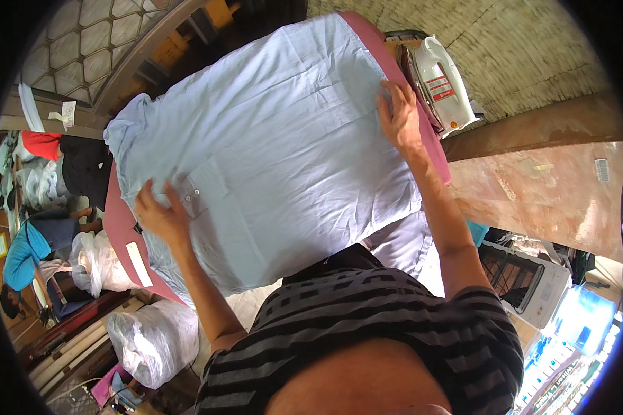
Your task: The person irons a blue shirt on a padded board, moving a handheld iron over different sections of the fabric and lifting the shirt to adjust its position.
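Note:
A light blue shirt (277, 138) lies spread over an ironing board (129, 238) with a dark pink cover, its near edge hanging toward my body. Two small white buttons show on the cloth beside my left hand (163, 213), whose fingers are apart and slightly blurred over the left part of the shirt. My right hand (400, 117) rests at the shirt's right edge with its fingers spread. Neither hand holds anything. Just beyond the right hand, a white iron (441, 86) stands at the board's right end.
To the right is a brown stone-like panel (533, 190). A white appliance (526, 280) stands below it. On the left, a plastic-wrapped bundle (156, 342) sits by the board, and a person in a turquoise top (25, 256) is farther off. A metal lattice (83, 48) rises at the far left.

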`<state>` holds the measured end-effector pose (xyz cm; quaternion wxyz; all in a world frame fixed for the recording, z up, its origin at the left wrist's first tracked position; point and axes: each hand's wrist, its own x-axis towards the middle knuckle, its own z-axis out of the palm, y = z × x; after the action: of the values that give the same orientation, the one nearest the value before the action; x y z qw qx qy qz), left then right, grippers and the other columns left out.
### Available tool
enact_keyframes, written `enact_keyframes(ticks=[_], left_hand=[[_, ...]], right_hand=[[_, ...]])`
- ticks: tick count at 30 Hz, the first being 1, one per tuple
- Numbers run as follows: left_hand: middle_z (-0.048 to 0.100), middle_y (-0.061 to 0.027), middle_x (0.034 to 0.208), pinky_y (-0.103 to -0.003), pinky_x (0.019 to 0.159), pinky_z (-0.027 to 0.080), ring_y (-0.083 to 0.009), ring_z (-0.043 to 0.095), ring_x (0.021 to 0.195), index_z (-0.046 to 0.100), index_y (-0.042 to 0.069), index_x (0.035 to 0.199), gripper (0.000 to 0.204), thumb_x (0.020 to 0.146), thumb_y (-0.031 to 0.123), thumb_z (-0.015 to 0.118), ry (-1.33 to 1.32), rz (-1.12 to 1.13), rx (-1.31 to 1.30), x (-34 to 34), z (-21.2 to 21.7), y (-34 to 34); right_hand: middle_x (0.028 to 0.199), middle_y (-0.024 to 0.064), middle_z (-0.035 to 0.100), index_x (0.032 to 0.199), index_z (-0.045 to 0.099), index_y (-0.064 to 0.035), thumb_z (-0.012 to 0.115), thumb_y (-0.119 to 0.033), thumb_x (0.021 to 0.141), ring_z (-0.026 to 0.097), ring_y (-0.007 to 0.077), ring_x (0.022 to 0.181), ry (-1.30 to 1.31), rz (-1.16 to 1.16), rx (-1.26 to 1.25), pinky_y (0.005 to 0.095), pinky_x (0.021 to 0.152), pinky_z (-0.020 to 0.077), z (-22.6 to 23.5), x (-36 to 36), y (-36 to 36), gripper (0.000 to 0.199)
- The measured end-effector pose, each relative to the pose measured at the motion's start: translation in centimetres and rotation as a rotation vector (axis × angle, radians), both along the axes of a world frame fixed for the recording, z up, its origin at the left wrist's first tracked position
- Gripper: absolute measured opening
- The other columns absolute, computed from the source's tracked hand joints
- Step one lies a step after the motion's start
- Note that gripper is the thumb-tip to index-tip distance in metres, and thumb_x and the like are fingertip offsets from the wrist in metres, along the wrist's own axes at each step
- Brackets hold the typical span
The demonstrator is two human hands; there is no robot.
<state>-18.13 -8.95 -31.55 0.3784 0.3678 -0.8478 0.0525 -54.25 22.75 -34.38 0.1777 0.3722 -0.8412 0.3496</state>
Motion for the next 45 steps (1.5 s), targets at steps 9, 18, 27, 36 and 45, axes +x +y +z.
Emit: enact_keyframes(ticks=[9,18,27,36,45], left_hand=[[0.042,-0.013,0.147,-0.057,0.107,0.027,-0.0383,0.037,0.136,0.056,0.011,0.133,0.048,0.092,0.036,0.062,-0.241,-0.511,0.286,-14.1,-1.2,13.5],[0.037,-0.0111,0.152,-0.062,0.107,0.024,-0.039,0.032,0.14,0.053,0.015,0.137,0.053,0.092,0.042,0.06,-0.268,-0.608,0.245,-20.7,-1.3,15.8],[0.036,-0.0067,0.155,-0.06,0.109,0.023,-0.0362,0.031,0.142,0.051,0.023,0.141,0.055,0.091,0.046,0.058,-0.314,-0.66,0.167,-23.6,-2.6,16.0],[0.035,-0.0037,0.155,-0.06,0.111,0.021,-0.0317,0.031,0.143,0.051,0.022,0.139,0.053,0.092,0.044,0.059,-0.296,-0.823,0.181,-26.1,-1.5,16.6],[0.036,-0.0071,0.153,-0.058,0.11,0.025,-0.0317,0.032,0.142,0.051,0.009,0.137,0.051,0.096,0.038,0.053,-0.189,-0.748,0.234,-25.6,-2.9,16.0]], right_hand=[[0.09,0.0177,0.065,0.096,0.059,-0.0021,0.064,-0.014,0.089,0.064,0.0395,0.084,-0.064,-0.051,0.052,0.0469,0.074,0.0511,0.1,-4.5,-1.6,0.014],[0.107,0.0181,0.06,0.106,0.061,-0.0065,0.059,-0.006,0.086,0.059,0.0402,0.094,0.071,0.009,0.05,0.0481,0.083,0.0507,0.3,-4.0,-0.6,0.02],[0.116,0.0127,0.061,0.111,0.066,-0.0047,0.065,-0.008,0.083,0.058,0.0345,0.103,0.122,0.077,0.16,0.0418,0.092,0.0482,7.3,-6.1,4.4,0.028],[0.063,0.0104,0.062,0.104,0.064,0.0026,0.065,-0.034,0.091,0.061,0.0235,0.058,-0.408,-0.035,0.21,0.0345,0.06,0.0489,8.7,-13.9,8.7,0.039],[0.061,0.0064,0.059,0.09,0.066,0.0015,0.066,-0.045,0.091,0.054,0.0144,0.053,-0.643,-0.135,0.262,0.0327,0.051,0.0449,14.9,-8.8,7.5,0.046]])
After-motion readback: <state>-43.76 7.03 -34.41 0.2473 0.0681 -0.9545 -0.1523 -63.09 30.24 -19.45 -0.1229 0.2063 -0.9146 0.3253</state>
